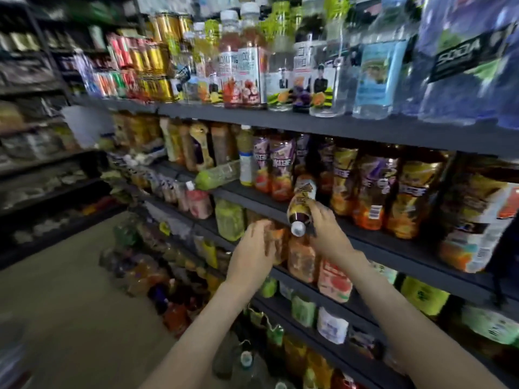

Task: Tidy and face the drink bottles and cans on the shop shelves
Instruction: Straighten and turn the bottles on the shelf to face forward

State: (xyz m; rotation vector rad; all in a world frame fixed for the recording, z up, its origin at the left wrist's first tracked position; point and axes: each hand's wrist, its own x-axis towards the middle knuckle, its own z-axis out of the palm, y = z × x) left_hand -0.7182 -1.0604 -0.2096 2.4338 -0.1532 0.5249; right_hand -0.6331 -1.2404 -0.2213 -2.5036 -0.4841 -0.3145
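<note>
Dark shelves [365, 127] carrying upright bottles [370, 189], cans [157, 60].

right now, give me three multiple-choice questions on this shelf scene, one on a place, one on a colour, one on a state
1. Where is the green bottle?
A) on the floor
B) on its side on the second shelf
C) on the top shelf

2. What colour is the cap of the bottle in the right hand?
A) white
B) red
C) black

3. How is that held bottle?
A) upright
B) tilted, cap nearest the camera
C) lying on a shelf

Key:
1 B, it lies beside standing bottles.
2 A, the cap shows white.
3 B, its base points toward the shelf.
</note>
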